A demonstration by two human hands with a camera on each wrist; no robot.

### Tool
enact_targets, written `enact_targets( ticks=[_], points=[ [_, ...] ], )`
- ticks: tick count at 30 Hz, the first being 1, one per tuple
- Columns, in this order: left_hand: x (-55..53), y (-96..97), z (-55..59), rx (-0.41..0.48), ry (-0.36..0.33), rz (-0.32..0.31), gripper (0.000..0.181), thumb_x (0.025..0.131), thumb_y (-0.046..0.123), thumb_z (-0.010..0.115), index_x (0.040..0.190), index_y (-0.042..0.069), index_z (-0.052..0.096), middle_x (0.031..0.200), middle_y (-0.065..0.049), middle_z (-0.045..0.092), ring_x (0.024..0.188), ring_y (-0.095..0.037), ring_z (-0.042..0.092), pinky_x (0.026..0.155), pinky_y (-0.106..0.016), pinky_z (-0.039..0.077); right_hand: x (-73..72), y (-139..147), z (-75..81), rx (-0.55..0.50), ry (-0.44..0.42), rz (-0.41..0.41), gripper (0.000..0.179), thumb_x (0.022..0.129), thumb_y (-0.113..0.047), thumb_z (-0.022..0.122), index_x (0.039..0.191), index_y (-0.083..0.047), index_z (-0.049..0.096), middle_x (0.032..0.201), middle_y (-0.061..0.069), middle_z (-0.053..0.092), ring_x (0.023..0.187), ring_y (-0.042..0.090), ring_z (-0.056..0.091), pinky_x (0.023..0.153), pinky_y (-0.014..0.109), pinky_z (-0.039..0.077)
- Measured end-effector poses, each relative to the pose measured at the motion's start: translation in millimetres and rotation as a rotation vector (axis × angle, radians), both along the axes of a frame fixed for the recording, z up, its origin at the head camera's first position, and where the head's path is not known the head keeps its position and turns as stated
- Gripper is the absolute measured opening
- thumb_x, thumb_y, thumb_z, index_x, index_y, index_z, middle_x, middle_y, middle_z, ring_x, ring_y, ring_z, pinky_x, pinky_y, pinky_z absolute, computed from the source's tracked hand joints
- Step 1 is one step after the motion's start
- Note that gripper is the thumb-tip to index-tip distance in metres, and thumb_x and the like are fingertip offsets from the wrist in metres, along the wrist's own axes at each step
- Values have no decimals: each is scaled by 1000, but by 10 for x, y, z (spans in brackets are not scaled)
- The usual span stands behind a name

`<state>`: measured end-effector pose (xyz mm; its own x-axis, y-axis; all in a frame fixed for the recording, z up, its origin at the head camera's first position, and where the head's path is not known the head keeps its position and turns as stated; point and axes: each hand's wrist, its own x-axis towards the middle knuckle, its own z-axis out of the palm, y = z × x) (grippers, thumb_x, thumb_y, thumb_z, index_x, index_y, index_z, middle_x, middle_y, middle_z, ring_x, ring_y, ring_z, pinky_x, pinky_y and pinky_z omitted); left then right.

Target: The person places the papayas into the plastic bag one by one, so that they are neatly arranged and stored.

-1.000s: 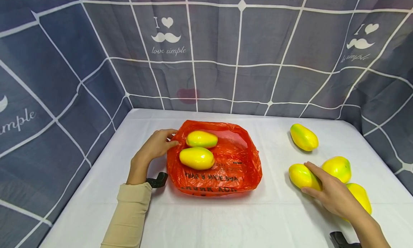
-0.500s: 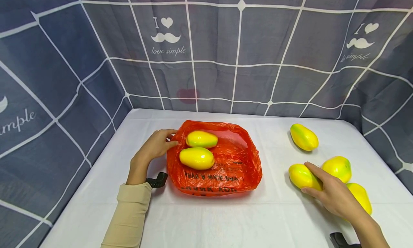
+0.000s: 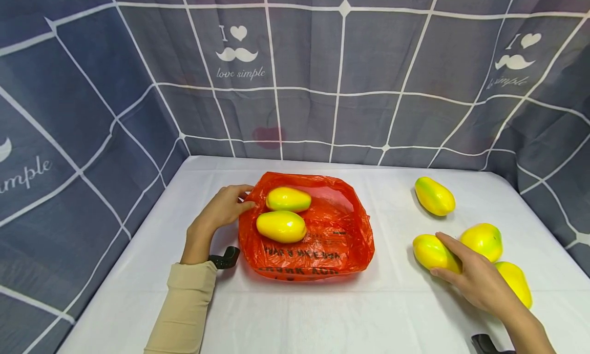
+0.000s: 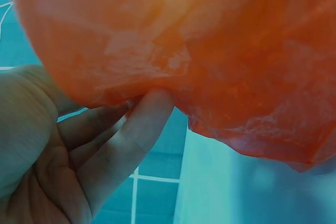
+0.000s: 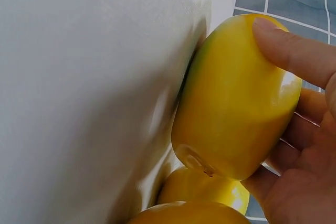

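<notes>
A red plastic bag with dark print lies spread on the table, its mouth wide. Inside it are two glossy yellow-green papayas, a rear papaya and a front papaya. My left hand pinches the bag's left rim; the left wrist view shows the thumb against the red plastic, with some fingers partly hidden behind it. On the right, my right hand grips a papaya that rests on the table. The right wrist view shows the thumb on one side of this papaya and fingers around the other.
Behind my right hand sits one papaya, and another papaya lies partly hidden beside the wrist. Farther back is a papaya by itself. A grey checked curtain encloses the white-covered table at the back and sides.
</notes>
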<state>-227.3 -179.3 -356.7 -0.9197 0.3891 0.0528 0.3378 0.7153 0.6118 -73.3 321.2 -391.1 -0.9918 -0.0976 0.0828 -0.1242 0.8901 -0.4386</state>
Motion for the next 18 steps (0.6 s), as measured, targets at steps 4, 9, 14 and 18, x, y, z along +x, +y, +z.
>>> enact_targets(
  ticks=[4, 9, 14, 18],
  points=[
    [4, 0, 6, 8, -1, 2, 36, 94, 10, 65, 128, 0, 62, 107, -18, 68, 93, -31, 65, 81, -43, 55, -3, -7, 0, 2, -5, 1, 82, 83, -31, 80, 147, 0, 39, 130, 32, 53, 116, 52, 49, 89, 68, 37],
    [-2, -6, 0, 12, -8, -3, 37, 94, 11, 65, 129, 0, 62, 108, -18, 68, 93, -32, 65, 82, -44, 55, 2, -14, -1, 5, 1, -1, 82, 83, -31, 80, 147, -1, 40, 130, 31, 53, 116, 51, 50, 89, 67, 38],
    [-9, -13, -13, 11, -10, -3, 37, 94, 11, 65, 129, 0, 62, 110, -19, 68, 95, -33, 65, 83, -45, 55, 10, -23, -5, 10, 9, 0, 82, 82, -31, 81, 147, -1, 40, 129, 30, 54, 115, 50, 51, 88, 66, 39],
    [-10, -11, -11, 11, 0, -1, 37, 94, 10, 65, 129, 0, 62, 109, -18, 68, 96, -32, 65, 82, -44, 55, 11, -27, -3, 9, 26, 7, 81, 82, -29, 81, 146, 0, 41, 130, 30, 54, 115, 50, 51, 89, 66, 39]
  ],
)
